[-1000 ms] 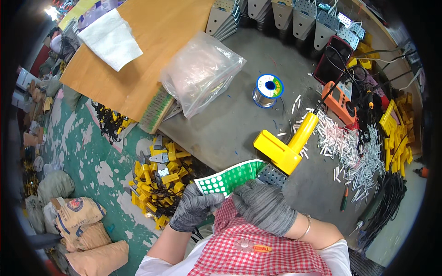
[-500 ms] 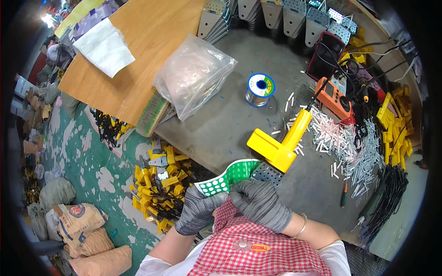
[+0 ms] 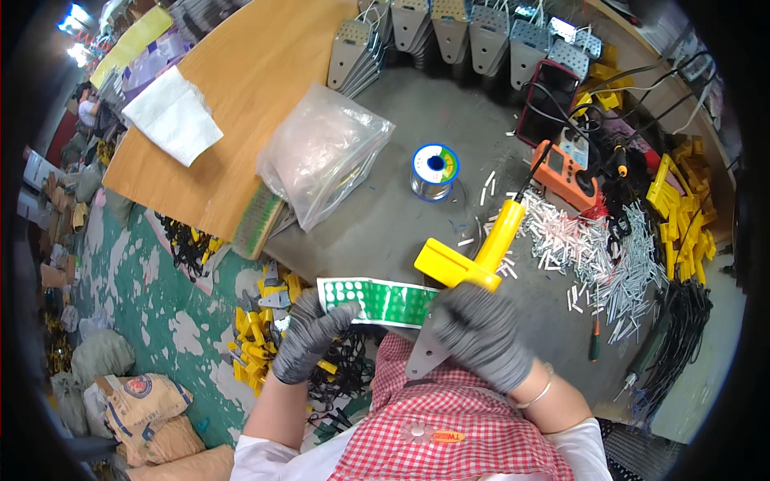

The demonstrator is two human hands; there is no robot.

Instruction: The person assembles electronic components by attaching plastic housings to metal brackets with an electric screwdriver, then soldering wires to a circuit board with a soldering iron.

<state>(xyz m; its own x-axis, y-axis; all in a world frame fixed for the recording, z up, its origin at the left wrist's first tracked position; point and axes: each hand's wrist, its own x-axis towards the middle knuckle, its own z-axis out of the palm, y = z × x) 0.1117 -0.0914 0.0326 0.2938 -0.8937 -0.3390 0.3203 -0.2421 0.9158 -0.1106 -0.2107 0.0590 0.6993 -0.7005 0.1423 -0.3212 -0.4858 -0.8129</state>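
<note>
My left hand, in a grey glove, pinches the left end of a sticker sheet. The sheet carries green round dots, with white rounds at its left end, and stretches flat toward my right hand. That gloved hand is curled and somewhat blurred; its fingertips are hidden. It lies over the metal plate of a yellow-handled device, whose tapered grey end with holes sticks out below the hand toward my apron. A black cord leaves the device's far end.
A solder spool stands on the grey table, near a clear plastic bag. To the right lie an orange multimeter, loose white tubes and screws, and a screwdriver. Similar metal-plated pieces line the back. Yellow parts heap at left.
The sheet has gone from curled to stretched flat as my left hand moved left and up. My right hand has risen over the metal plate, whose tapered end now shows. The view has shifted slightly.
</note>
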